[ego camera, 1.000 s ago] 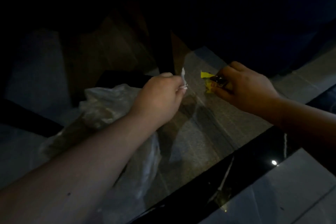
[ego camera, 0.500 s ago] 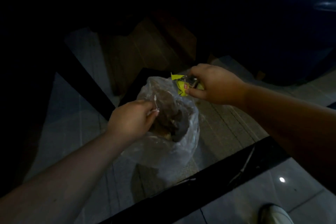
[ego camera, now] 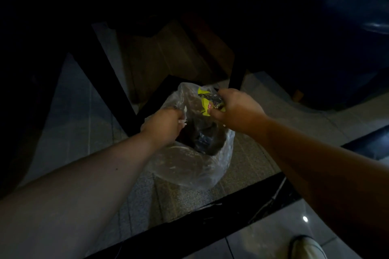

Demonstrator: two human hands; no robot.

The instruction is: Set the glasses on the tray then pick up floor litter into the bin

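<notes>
A clear plastic bin bag (ego camera: 195,166) stands open on the dim tiled floor, with dark rubbish inside. My right hand (ego camera: 237,111) is over the bag's far rim, shut on a crumpled yellow wrapper (ego camera: 205,103). My left hand (ego camera: 164,124) is at the bag's left rim, its fingers pinched on a small white scrap of paper (ego camera: 182,122). No glasses or tray are visible.
A dark table leg (ego camera: 101,75) slants down to the bag's left. A black floor strip (ego camera: 189,223) runs across in front of the bag. A dark blue sofa (ego camera: 336,38) fills the upper right. A white shoe (ego camera: 307,248) shows at the bottom right.
Both hands have carried their litter from the floor at the right back over the bag's mouth. The view has swung left and down, bringing the bag to the centre.
</notes>
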